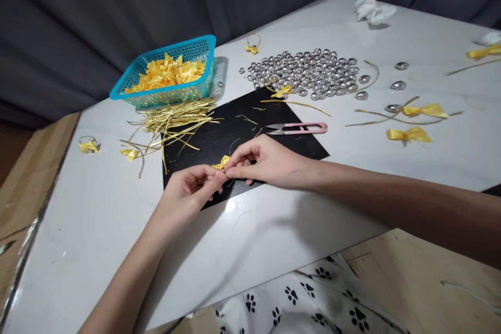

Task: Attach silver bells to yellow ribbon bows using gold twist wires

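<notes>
Over the black mat (227,125), my left hand (194,182) and my right hand (264,160) meet fingertip to fingertip. Both are pinched on a small yellow ribbon bow (223,162), partly hidden by the fingers. A silvery bit shows at the fingertips, and a thin gold strand curves up beside the right fingers. Just beyond my right hand lie thread snips (299,128) with pink handles. Another yellow bow (282,92) rests at the mat's far corner, near a gold twist tie (295,106).
A blue basket (162,55) of yellow bows stands back left, with a heap of gold twist ties (176,117) before it. Silver beads (305,70) spread across the back. Bows with rings (88,145) sit left. Loose bows (410,134) and ties lie right; white crumpled material (373,10) is farther back.
</notes>
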`<state>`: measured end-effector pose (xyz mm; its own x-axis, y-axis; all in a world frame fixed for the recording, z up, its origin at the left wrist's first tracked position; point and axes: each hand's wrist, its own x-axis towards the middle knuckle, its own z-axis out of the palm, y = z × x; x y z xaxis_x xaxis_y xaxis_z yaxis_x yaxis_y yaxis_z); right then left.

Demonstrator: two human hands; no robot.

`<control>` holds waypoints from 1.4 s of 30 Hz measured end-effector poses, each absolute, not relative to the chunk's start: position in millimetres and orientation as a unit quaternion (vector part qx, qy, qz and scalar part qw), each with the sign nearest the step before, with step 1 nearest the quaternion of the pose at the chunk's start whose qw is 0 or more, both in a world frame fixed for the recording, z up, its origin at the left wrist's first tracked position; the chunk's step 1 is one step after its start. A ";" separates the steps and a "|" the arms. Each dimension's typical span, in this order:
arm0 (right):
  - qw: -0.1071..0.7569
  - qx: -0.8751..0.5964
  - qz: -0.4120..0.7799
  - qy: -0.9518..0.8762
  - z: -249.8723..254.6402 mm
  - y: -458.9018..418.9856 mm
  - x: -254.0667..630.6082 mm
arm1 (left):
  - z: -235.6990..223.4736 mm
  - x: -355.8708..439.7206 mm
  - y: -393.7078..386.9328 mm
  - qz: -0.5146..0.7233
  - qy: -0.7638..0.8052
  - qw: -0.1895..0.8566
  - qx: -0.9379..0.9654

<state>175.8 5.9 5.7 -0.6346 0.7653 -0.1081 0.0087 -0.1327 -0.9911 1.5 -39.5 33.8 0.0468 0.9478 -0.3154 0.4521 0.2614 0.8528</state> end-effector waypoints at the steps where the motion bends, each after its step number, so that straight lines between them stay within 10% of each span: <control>1: 0.282 -0.325 0.677 -0.597 5.9 5.7 175.5 | 33.2 1.6 -40.0 0.266 0.641 0.463 0.551; 42: 0.254 -0.333 0.598 -0.683 12.4 2.3 175.4 | 39.1 4.5 -42.6 0.249 0.623 0.439 0.597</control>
<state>175.4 2.3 12.4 -0.6482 0.7597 -0.0511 0.1517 0.0631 -0.9864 4.5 -42.6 39.1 0.0993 0.9634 -0.2490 0.5254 0.1618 0.8353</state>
